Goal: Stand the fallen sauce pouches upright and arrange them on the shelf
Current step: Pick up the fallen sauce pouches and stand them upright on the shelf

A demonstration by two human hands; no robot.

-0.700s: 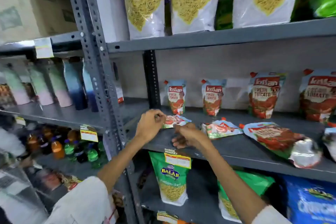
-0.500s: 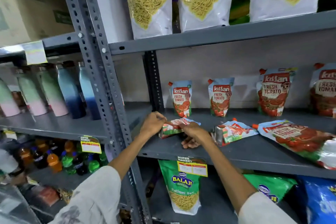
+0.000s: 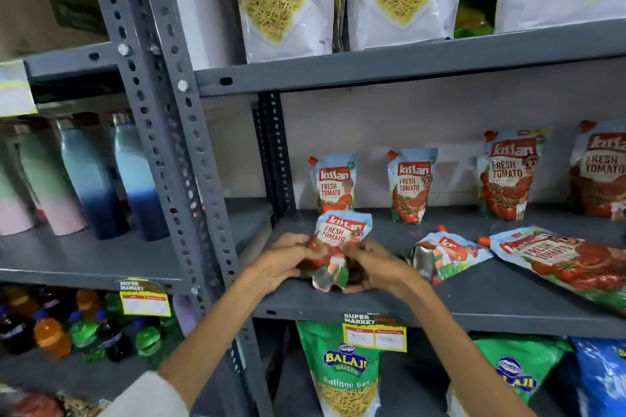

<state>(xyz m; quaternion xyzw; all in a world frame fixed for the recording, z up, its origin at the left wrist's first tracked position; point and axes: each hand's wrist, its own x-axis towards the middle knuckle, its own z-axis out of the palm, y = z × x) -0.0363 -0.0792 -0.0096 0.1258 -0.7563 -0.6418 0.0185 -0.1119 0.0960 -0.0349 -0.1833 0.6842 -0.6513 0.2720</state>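
Observation:
A small tomato sauce pouch (image 3: 340,237) is held nearly upright at the front left of the grey shelf (image 3: 474,301). My left hand (image 3: 281,264) grips its lower left side and my right hand (image 3: 376,267) its lower right side. Another small pouch (image 3: 443,256) lies fallen just to the right. A large pouch (image 3: 569,264) lies flat further right. At the back wall, two small pouches (image 3: 333,184) (image 3: 410,184) and two large ones (image 3: 508,176) (image 3: 601,169) stand upright.
A grey perforated upright post (image 3: 176,145) stands left of my hands. Coloured bottles (image 3: 95,179) fill the neighbouring shelf. Snack bags sit on the shelf above (image 3: 288,0) and below (image 3: 342,372). A price tag (image 3: 374,332) hangs on the shelf's front edge.
Both hands have lifted the small pouch from lying flat to nearly upright, label facing me. The camera has moved closer to the shelf.

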